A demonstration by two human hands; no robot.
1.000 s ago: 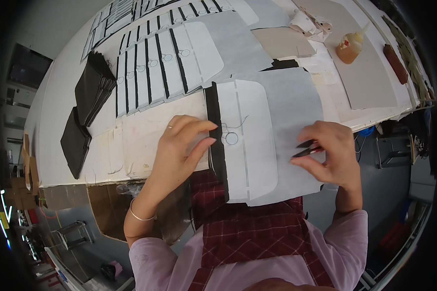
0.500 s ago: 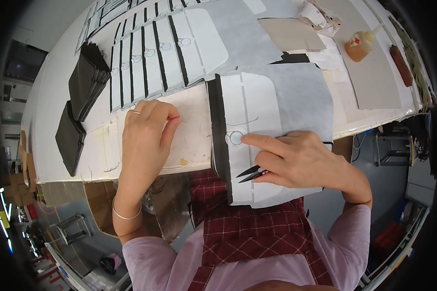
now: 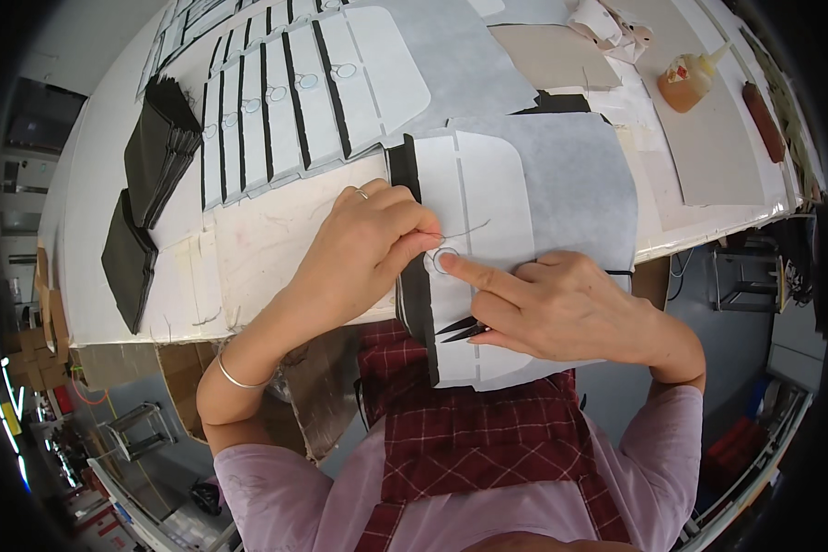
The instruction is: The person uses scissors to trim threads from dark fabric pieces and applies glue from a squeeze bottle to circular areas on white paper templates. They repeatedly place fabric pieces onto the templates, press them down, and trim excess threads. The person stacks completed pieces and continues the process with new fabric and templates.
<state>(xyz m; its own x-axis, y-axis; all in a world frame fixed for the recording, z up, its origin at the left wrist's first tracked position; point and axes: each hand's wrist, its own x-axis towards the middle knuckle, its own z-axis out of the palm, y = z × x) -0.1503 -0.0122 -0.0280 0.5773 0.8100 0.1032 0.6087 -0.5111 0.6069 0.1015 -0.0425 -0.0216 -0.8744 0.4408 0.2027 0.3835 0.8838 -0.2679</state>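
A white fabric panel point(image 3: 492, 193) with a black strip point(image 3: 414, 294) along its left side lies at the table's front edge, partly overhanging it. My right hand point(image 3: 561, 308) rests on it, small black thread snips point(image 3: 462, 329) held in the curled fingers. Its outstretched index finger presses on a small round disc point(image 3: 443, 261), which the fingertip partly covers. Just above the disc, my left hand point(image 3: 368, 235) is closed, thumb and forefinger pinched at a dark loose thread point(image 3: 469, 228) that trails to the right over the panel.
More panels with black strips and round discs point(image 3: 308, 81) overlap in a row at the far left. Folded black pieces point(image 3: 161, 152) stand in stacks left of them. A bottle of amber liquid point(image 3: 688, 81), grey board point(image 3: 708, 156) and crumpled scraps point(image 3: 607, 23) lie at the far right.
My left hand has moved right, from the bare table to the thread beside the disc. My right fingertip has shifted slightly left, further over the disc.
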